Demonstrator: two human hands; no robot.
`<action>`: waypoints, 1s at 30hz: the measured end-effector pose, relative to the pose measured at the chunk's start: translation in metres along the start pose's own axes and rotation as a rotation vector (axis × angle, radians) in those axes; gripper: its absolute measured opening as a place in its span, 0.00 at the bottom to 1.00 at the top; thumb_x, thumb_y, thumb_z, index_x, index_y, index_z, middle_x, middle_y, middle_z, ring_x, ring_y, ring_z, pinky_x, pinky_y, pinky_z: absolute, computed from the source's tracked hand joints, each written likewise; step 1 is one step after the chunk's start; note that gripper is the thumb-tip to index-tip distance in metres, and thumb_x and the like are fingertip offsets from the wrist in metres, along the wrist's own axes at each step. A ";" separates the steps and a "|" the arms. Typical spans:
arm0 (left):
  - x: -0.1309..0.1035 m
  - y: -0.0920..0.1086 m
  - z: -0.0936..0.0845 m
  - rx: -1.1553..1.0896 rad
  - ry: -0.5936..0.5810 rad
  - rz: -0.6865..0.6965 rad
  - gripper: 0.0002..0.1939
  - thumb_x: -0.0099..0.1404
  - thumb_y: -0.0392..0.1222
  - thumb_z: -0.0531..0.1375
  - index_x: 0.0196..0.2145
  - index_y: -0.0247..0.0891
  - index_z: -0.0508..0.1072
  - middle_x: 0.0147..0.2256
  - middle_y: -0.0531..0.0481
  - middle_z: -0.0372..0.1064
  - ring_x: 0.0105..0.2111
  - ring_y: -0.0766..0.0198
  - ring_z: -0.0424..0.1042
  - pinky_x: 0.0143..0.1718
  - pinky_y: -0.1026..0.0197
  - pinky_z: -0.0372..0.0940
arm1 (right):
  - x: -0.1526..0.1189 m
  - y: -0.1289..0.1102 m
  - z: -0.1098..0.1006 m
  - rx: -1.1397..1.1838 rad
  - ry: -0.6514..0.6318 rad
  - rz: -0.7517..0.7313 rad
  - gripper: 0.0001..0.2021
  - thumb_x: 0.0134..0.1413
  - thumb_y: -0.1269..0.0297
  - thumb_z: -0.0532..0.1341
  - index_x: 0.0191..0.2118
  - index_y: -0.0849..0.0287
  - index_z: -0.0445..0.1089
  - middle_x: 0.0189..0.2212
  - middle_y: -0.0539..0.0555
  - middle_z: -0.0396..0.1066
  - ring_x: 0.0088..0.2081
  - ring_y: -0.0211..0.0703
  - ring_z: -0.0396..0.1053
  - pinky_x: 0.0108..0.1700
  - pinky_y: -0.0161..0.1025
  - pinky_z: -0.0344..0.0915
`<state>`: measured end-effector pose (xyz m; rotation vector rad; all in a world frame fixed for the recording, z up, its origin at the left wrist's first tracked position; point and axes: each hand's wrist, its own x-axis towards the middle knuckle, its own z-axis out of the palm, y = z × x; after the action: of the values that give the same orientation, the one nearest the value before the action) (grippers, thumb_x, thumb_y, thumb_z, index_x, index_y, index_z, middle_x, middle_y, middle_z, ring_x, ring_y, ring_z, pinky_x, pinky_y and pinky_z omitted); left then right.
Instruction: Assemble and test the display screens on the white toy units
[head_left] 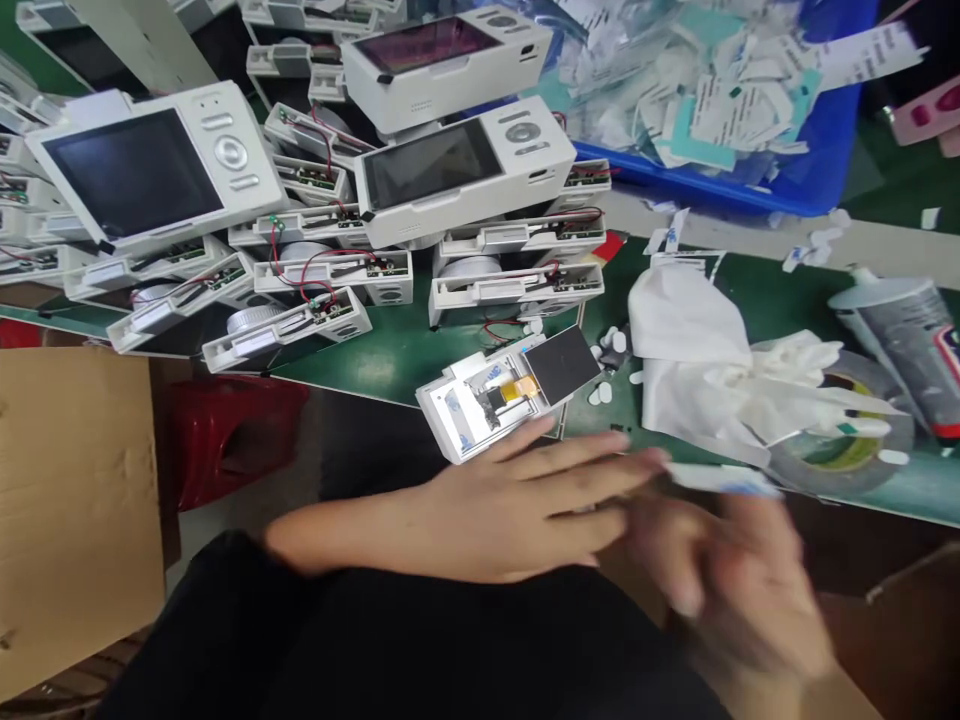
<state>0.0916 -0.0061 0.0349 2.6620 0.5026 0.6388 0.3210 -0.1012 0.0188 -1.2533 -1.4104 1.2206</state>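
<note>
My left hand (517, 500) is flat with its fingers spread toward the right, just below a white camera body (465, 405) on the green table. A small black screen (564, 365) lies at the right end of that body, beside an orange flex cable. Blurred by motion, my right hand (750, 580) is at the lower right near the table's front edge. A whitish strip with blue marks (724, 480) shows at its fingertips, which appear closed on it. The left fingertips come close to the right hand; whether they touch is unclear.
White cameras (157, 170) and opened camera housings (517, 285) crowd the back left. A blue bin (832, 150) of scraps is at the back right. White cloth (690, 350), a tape roll (900, 430) and a grey tube (900, 330) lie to the right; a red stool (232, 430) stands below left.
</note>
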 end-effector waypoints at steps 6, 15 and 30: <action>-0.061 0.004 -0.051 -0.367 0.162 -0.199 0.12 0.80 0.48 0.58 0.44 0.41 0.79 0.42 0.57 0.85 0.36 0.72 0.81 0.42 0.68 0.75 | 0.053 0.001 0.044 0.212 -0.353 -0.009 0.26 0.80 0.55 0.51 0.76 0.28 0.50 0.23 0.43 0.66 0.22 0.33 0.65 0.29 0.31 0.68; -0.057 -0.020 -0.031 -0.012 0.229 -0.386 0.19 0.75 0.48 0.64 0.57 0.35 0.73 0.66 0.31 0.66 0.74 0.46 0.60 0.69 0.41 0.67 | 0.051 0.006 0.043 0.253 -0.329 0.044 0.26 0.80 0.61 0.51 0.76 0.32 0.52 0.21 0.42 0.65 0.21 0.34 0.65 0.27 0.32 0.67; -0.054 -0.025 -0.018 0.058 0.205 -0.405 0.11 0.74 0.34 0.63 0.53 0.36 0.74 0.62 0.32 0.72 0.67 0.47 0.69 0.64 0.47 0.73 | 0.054 0.006 0.037 0.190 -0.303 0.085 0.26 0.79 0.64 0.52 0.75 0.34 0.57 0.22 0.43 0.69 0.22 0.33 0.68 0.29 0.31 0.68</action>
<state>0.0317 -0.0017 0.0198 2.4467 1.0965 0.7788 0.2793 -0.0518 0.0076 -1.0375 -1.4236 1.6168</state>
